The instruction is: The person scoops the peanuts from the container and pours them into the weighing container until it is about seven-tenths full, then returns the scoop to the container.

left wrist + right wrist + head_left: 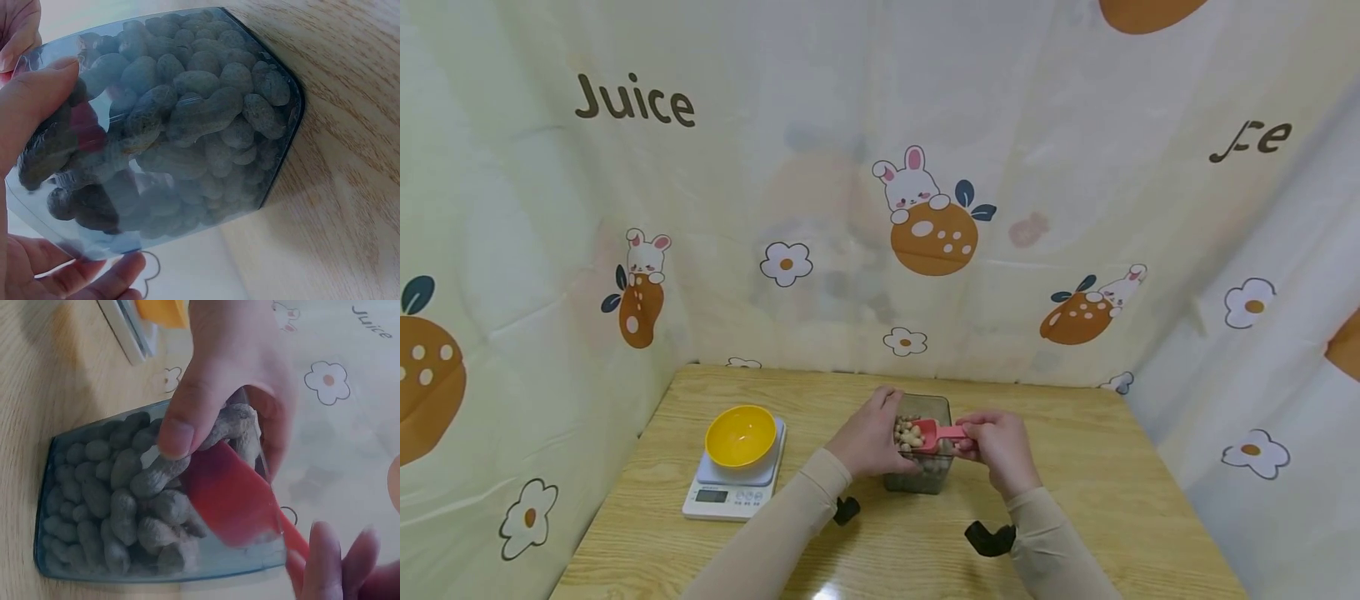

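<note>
A clear, grey-tinted container (pixel 934 482) full of unshelled peanuts (pixel 200 119) stands on the table. My left hand (pixel 868 437) grips its upper part from the left; the thumb lies along the near wall and the fingers reach round the far side. The handle of a red scoop (pixel 952 432) is held in my right hand (pixel 1003 450), at the right of the container. Through the clear wall in the right wrist view, the scoop's bowl (pixel 234 500) sits tilted inside the opening, against the peanuts. Several peanuts lie in it in the head view.
To the left, a white kitchen scale (pixel 760 497) carries a yellow bowl (pixel 741 450). The wooden table (pixel 1075 492) ends at a printed curtain (pixel 827 317) behind and on both sides. A black wrist mount (pixel 990 540) hangs below my right wrist.
</note>
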Motion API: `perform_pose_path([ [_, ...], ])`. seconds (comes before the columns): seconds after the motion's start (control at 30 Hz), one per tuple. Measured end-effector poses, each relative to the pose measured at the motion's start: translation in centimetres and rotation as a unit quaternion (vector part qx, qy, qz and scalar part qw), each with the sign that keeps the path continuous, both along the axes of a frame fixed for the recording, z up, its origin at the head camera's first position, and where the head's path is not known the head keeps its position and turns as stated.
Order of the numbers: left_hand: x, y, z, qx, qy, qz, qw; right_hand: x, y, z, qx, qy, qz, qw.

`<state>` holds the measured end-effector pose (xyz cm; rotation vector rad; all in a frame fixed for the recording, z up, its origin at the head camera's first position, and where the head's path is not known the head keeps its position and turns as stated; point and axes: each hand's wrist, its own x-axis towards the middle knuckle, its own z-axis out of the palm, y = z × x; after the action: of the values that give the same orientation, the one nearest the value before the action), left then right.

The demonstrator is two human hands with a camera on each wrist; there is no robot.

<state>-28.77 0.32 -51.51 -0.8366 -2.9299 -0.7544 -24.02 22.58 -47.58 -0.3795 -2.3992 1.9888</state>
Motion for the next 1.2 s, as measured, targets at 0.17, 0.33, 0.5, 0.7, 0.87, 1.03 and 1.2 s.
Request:
perform_pose_path([
  [0.17, 0.0, 0.0, 0.0, 0.005, -0.005, 0.002, 1.0, 0.0, -0.6, -0.6, 0.124, 0.048, 0.059, 0.9894],
  [0.33, 0.0, -0.1, 0.2, 0.01, -0.004, 0.0, 0.9999, 0.0, -1.3, -0.9, 0.174, 0.068, 0.073, 0.9796],
  [0.5, 0.0, 0.0, 0.2, 0.009, -0.006, 0.002, 0.9999, -0.2, -1.8, -1.0, 0.109, 0.042, 0.041, 0.9923],
  [0.7, 0.0, 0.1, 0.1, 0.004, -0.009, 0.0, 1.0, -0.1, -1.5, -0.8, -0.008, 0.022, -0.002, 0.9997],
  [0.87, 0.0, 0.0, 0.1, 0.004, -0.009, 0.002, 0.9999, -0.1, -0.8, -0.6, -0.058, 0.006, -0.014, 0.9982],
  [1.03, 0.0, 0.0, 0.1, 0.005, -0.003, 0.0, 1.0, -0.2, -0.1, -0.7, -0.074, -0.008, -0.026, 0.9969],
  [1.2, 0.0, 0.0, 0.0, 0.005, -0.001, -0.002, 1.0, -0.2, -0.5, -0.7, -0.056, 0.015, -0.035, 0.9977],
])
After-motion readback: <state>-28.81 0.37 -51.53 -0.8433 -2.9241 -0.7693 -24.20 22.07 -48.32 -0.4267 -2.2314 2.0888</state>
